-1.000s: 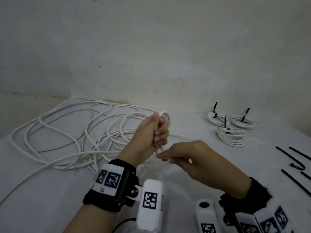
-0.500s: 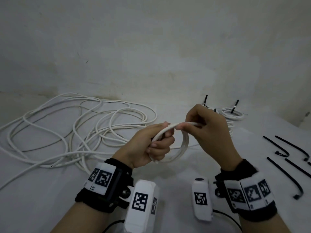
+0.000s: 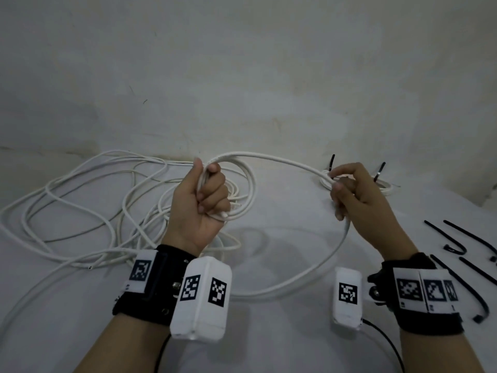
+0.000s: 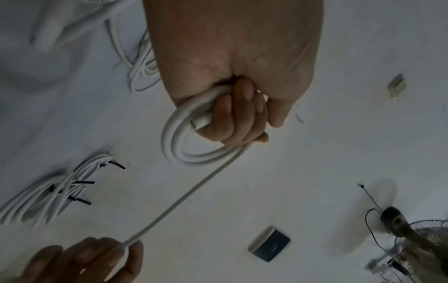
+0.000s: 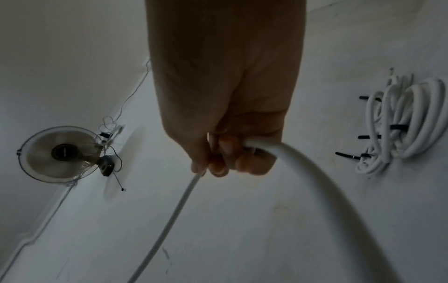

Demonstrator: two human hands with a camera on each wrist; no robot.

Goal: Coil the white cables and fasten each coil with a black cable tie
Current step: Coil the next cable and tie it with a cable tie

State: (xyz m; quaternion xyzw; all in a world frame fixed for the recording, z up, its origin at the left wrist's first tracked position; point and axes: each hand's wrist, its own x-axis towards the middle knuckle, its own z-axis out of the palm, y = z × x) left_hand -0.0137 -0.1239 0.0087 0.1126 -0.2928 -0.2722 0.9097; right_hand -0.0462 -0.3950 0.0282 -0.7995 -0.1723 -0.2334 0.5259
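Note:
My left hand [image 3: 207,195] is raised above the table and grips a small coil of white cable [image 4: 179,141], with the cable's cut end tucked under the fingers [image 4: 232,114]. From that coil the white cable [image 3: 269,158] arcs right to my right hand [image 3: 347,189], which holds it between thumb and curled fingers [image 5: 225,153]. Past the right hand the cable drops and loops back along the table [image 3: 295,286]. A loose tangle of white cable [image 3: 80,211] lies at the left. Several black cable ties [image 3: 462,243] lie at the right.
Three tied coils [image 5: 402,124] with black tie tails sit at the back right by the wall, partly behind my right hand. The table is covered in white cloth [image 3: 282,332]. A fan [image 5: 60,153] shows in the right wrist view.
My hands have moved apart: the right hand slid right along the cable, drawing out a long arc. The left hand has risen with its small coil.

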